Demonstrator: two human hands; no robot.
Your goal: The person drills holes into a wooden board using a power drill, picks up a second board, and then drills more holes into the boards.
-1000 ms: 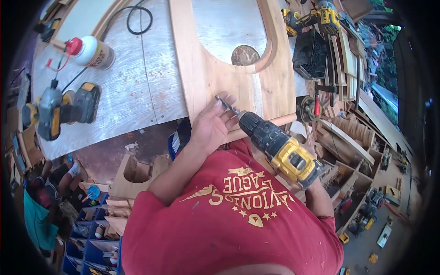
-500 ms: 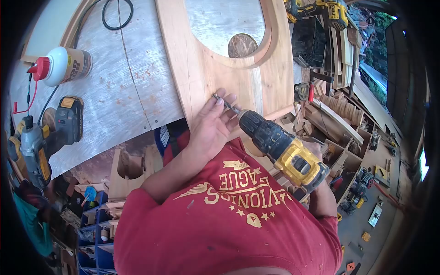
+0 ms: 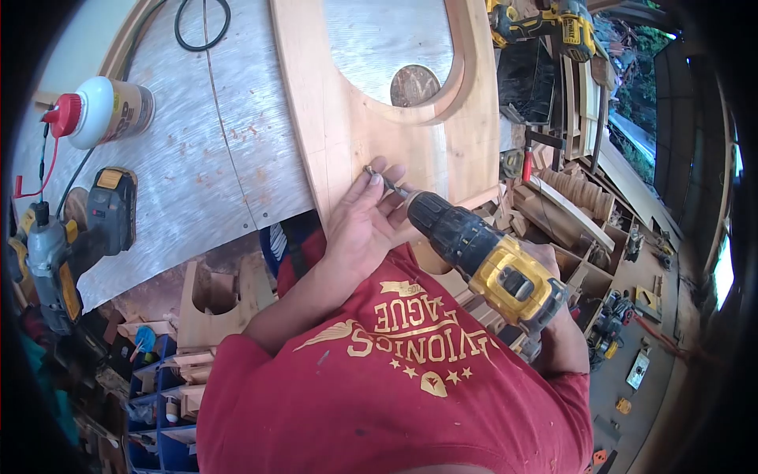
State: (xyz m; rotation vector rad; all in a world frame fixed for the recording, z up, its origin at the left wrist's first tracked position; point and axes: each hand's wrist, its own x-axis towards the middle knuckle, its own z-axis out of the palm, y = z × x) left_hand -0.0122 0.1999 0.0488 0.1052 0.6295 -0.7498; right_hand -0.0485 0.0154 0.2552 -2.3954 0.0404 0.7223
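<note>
My right hand [image 3: 543, 257] is wrapped round the grip of a yellow and black cordless drill [image 3: 482, 249], mostly hidden behind the drill body. A drill bit [image 3: 388, 183] in its chuck points up and left. The thumb and fingers of my left hand [image 3: 365, 217] close on this bit near its tip. Just beyond my fingers lies a pale wooden panel [image 3: 387, 130] with a large rounded cutout, through which a round wooden disc [image 3: 414, 85] shows on the worktop. The left fingertips overlap the panel's near part in this view.
A glue bottle [image 3: 106, 113] with a red cap and another power tool [image 3: 67, 245] are on the left of the worktop [image 3: 189, 150]. More yellow tools [image 3: 545, 28] lie at the top right. A red-handled clamp [image 3: 527, 164] and wooden bins [image 3: 584, 272] stand right; blue shelving [image 3: 162, 387] is lower left.
The view has shifted slightly, so the surroundings sit a little further left. Both hands keep their hold on the drill and its bit, with almost no movement.
</note>
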